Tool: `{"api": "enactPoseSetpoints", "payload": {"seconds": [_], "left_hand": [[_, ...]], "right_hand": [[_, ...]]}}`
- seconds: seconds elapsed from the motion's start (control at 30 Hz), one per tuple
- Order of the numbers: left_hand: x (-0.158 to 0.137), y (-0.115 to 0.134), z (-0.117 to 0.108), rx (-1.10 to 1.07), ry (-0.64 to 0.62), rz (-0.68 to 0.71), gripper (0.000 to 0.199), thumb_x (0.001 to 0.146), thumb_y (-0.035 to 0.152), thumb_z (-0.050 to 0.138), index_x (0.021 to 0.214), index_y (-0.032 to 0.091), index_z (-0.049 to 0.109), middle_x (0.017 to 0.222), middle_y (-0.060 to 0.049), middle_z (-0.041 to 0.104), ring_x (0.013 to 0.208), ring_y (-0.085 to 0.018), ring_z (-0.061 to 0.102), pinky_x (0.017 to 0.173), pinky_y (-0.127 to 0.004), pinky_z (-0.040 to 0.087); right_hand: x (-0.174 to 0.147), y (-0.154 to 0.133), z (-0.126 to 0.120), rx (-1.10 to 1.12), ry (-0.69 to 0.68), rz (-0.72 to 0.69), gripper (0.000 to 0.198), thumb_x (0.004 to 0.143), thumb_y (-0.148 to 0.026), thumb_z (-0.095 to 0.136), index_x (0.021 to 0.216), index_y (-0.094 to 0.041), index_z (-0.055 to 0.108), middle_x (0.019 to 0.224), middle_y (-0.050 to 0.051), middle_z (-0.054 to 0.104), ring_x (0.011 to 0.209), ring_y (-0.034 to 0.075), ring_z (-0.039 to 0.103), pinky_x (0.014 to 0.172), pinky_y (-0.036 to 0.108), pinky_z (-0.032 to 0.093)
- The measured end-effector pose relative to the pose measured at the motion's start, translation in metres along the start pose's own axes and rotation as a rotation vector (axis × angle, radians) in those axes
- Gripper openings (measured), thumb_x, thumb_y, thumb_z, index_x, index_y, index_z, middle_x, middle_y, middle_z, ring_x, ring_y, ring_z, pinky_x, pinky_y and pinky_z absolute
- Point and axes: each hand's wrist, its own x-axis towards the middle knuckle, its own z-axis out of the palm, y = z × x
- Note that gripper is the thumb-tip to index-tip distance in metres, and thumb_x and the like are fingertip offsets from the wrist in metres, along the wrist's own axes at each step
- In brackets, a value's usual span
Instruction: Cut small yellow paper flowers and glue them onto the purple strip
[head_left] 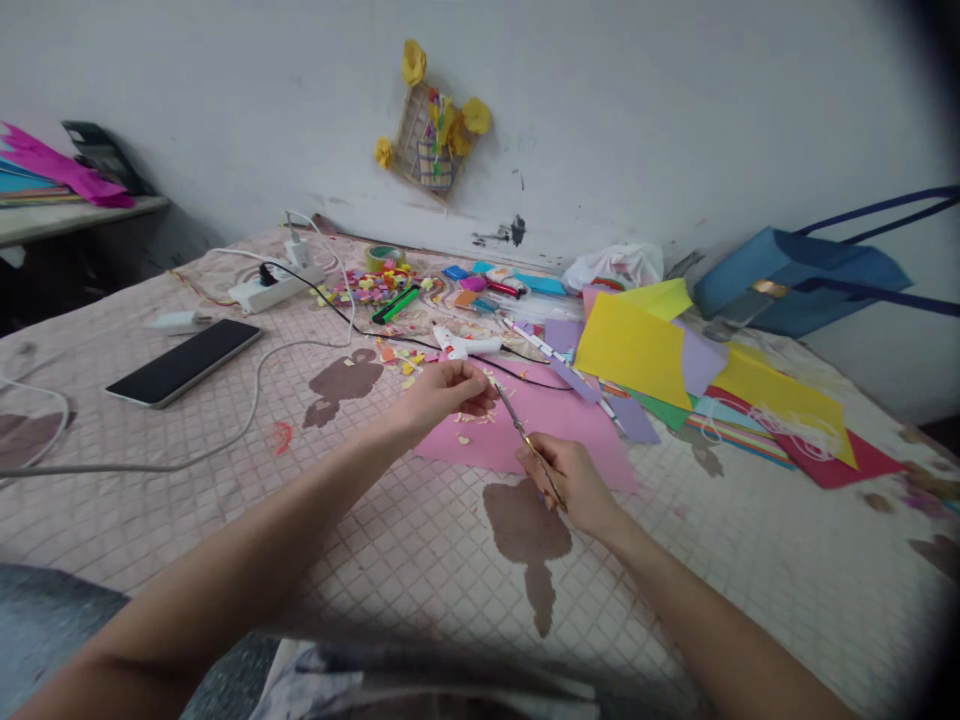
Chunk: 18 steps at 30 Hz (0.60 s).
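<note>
My right hand [566, 480] is closed around the handles of a pair of scissors [510, 408], whose slim metal blades point up and left. The tips of the blades reach close to the fingers of my left hand [461, 388]. That hand is closed in a pinch, and what it holds is too small to make out. Under both hands lies a pink sheet of paper [525, 440], with small pale paper scraps [472, 420] scattered over it. Just beyond my left hand rests a white glue gun [465, 345].
Yellow sheets [637, 345] and other coloured papers lie to the right, before a blue bag [802, 280]. Cut paper pieces [375, 285], a green cutter knife [396, 304] and a tape roll [385, 257] sit farther back. A phone [184, 363], cables and a power strip [274, 287] are left.
</note>
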Motion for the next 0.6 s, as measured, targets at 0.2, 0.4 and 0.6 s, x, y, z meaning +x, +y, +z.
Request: {"api": "enactPoseSetpoints", "payload": {"seconds": [0.2, 0.4, 0.6], "left_hand": [[0.0004, -0.0014, -0.0017, 0.003, -0.006, 0.016, 0.011, 0.082, 0.02, 0.053, 0.073, 0.013, 0.052, 0.077, -0.005, 0.065, 0.067, -0.011, 0.061, 0.066, -0.025, 0.049], [0.0014, -0.0009, -0.0018, 0.005, 0.003, 0.021, 0.012, 0.082, 0.021, 0.054, 0.073, 0.013, 0.053, 0.074, -0.005, 0.064, 0.065, -0.011, 0.061, 0.065, -0.025, 0.049], [0.0022, -0.002, -0.0034, 0.012, 0.007, 0.014, 0.011, 0.081, 0.022, 0.055, 0.073, 0.014, 0.053, 0.072, -0.004, 0.065, 0.065, -0.011, 0.061, 0.068, -0.027, 0.049]], "right_hand": [[-0.0003, -0.0004, 0.0001, -0.003, -0.001, -0.014, 0.046, 0.084, -0.056, 0.04, 0.055, -0.02, 0.038, 0.038, -0.006, 0.038, 0.037, 0.009, 0.038, 0.041, 0.022, 0.029], [-0.0005, 0.0021, 0.0005, 0.0, -0.01, -0.002, 0.042, 0.084, -0.053, 0.042, 0.057, -0.02, 0.039, 0.039, -0.007, 0.038, 0.035, 0.009, 0.038, 0.039, 0.021, 0.028], [0.0002, 0.0008, -0.0001, -0.064, 0.007, -0.029, 0.044, 0.085, -0.053, 0.04, 0.055, -0.02, 0.038, 0.037, -0.006, 0.039, 0.038, 0.01, 0.038, 0.042, 0.022, 0.028]]}}
